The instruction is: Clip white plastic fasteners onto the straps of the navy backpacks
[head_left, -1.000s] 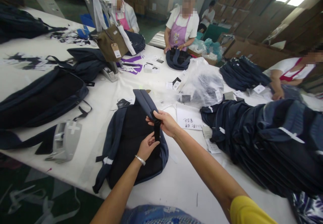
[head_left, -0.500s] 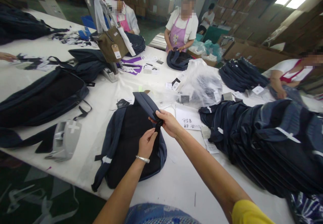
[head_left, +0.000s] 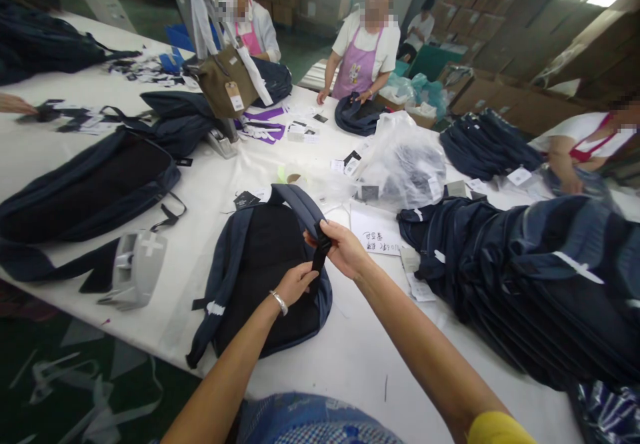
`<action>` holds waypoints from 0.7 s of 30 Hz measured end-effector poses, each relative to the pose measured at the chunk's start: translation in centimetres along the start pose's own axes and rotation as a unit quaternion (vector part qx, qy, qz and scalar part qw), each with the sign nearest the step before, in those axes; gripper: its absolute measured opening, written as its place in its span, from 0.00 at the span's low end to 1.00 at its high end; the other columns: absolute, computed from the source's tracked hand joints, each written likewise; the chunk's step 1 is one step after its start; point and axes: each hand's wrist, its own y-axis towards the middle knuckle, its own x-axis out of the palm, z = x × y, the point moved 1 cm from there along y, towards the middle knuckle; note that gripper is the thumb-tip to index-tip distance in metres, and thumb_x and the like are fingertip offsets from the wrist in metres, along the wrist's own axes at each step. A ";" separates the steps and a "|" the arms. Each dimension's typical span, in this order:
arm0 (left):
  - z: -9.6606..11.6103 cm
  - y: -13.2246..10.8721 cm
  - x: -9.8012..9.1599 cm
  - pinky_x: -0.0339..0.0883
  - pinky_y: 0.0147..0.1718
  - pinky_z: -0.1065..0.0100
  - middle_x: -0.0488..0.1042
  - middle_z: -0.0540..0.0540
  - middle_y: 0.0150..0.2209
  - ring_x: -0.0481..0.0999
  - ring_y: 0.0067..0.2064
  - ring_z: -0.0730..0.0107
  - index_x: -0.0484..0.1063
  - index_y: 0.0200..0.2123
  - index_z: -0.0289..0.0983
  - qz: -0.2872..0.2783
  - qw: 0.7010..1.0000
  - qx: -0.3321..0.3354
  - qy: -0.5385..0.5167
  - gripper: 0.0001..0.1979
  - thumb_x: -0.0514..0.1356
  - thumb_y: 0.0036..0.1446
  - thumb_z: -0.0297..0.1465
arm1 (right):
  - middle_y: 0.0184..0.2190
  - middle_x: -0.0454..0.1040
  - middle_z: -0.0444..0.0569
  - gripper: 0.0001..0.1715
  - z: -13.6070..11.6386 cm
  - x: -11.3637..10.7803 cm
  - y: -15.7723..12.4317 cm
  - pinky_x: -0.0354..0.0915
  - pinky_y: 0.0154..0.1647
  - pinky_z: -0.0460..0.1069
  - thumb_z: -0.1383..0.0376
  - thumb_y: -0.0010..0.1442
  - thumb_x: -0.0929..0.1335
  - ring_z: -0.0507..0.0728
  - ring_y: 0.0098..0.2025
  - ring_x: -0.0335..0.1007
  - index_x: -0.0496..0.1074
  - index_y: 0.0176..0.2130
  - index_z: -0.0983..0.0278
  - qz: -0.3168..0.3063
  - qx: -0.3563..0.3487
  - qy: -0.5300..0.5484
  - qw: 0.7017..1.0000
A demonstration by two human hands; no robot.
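Observation:
A navy backpack (head_left: 265,264) lies on the white table before me, its black back panel facing up. My right hand (head_left: 345,247) pinches the lower end of its right shoulder strap (head_left: 300,207), where a black buckle or folded webbing (head_left: 323,241) sits. Just below, my left hand (head_left: 296,285), with a silver bracelet at the wrist, has its fingers closed on the black webbing. The other shoulder strap (head_left: 223,277), with a white wrap on it, rests along the backpack's left side. What the fingertips cover is hidden.
A grey tape dispenser (head_left: 140,271) and another backpack (head_left: 100,184) lie to the left. Stacked backpacks (head_left: 520,277) fill the right, near a handwritten sheet (head_left: 375,227) and a clear plastic bag (head_left: 400,164). Co-workers, one in a purple apron (head_left: 361,64), stand across the table.
Both hands keep their hold on the strap end. My left hand has turned and shifted slightly down the webbing. The co-worker opposite has taken one hand off the dark bag.

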 end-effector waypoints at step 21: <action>-4.6 2.8 0.1 0.69 0.23 0.68 0.77 0.47 0.23 0.75 0.24 0.65 0.77 0.31 0.33 0.141 0.983 -0.082 -0.090 0.07 0.64 0.47 0.31 | 0.40 0.76 0.49 0.15 5.7 -4.1 -5.5 0.63 0.50 0.52 0.57 0.55 0.70 0.59 0.46 0.69 0.75 0.40 0.63 0.125 -0.008 -0.097 0.987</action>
